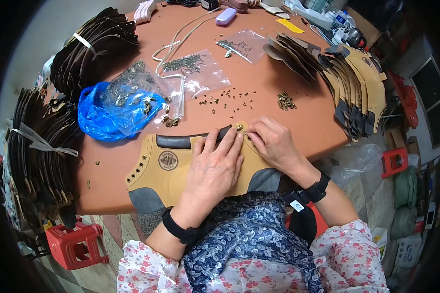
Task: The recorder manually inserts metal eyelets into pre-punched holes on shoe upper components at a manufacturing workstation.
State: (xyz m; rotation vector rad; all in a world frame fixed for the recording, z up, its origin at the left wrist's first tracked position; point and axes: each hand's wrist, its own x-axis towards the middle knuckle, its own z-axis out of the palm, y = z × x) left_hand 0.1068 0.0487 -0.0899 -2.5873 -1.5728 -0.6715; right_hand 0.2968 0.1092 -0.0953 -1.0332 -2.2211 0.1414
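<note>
A tan shoe upper [181, 171] with dark grey corner patches, a black padded collar and a round printed badge lies across the table's front edge. Dark eyelets [137, 170] run down its left end. My left hand [215, 163] rests flat on the middle of the upper, fingers stretched and touching the collar. At the upper's top right edge, my right hand [274, 144] is closed in a pinch; whatever its fingertips hold is too small to make out. A brass lace hook [240, 127] sits on the upper beside those fingertips.
Loose brass fittings [225, 101] and a small heap of them [286, 101] lie beyond my hands. Clear bags of fittings [195, 73] and a blue plastic bag [95, 112] are behind. Stacked dark uppers [39, 146] stand left, tan uppers [359, 80] right.
</note>
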